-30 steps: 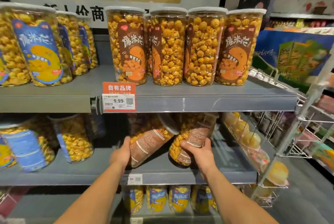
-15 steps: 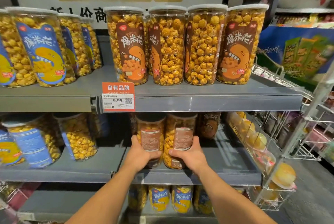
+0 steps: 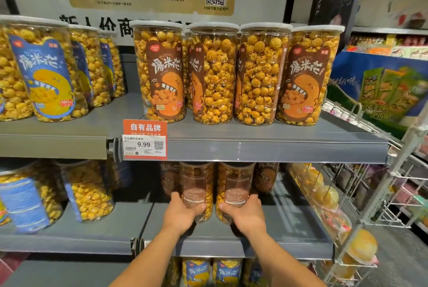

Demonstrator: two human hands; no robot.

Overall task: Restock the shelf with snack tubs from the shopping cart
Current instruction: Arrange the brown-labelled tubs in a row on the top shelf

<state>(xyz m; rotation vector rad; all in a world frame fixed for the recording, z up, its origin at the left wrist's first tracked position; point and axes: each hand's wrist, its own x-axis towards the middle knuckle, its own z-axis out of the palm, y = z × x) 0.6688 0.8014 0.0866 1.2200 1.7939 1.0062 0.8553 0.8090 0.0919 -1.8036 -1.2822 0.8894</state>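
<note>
Both tubs, tilted a second ago, now stand upright, pushed deeper under the shelf above! The left hand (image 3: 179,216) curls round the base of the left popcorn tub (image 3: 196,184), and the right hand (image 3: 245,216) wraps the base of the right popcorn tub (image 3: 235,184). They stand side by side on the middle shelf (image 3: 289,228), lower centre of the frame, printed back panels facing out. Just above, an orange price tag (image 3: 144,139) reads 9.99. Brown-label tubs (image 3: 254,73) line the upper shelf, with blue-label tubs (image 3: 41,73) at upper left.
</note>
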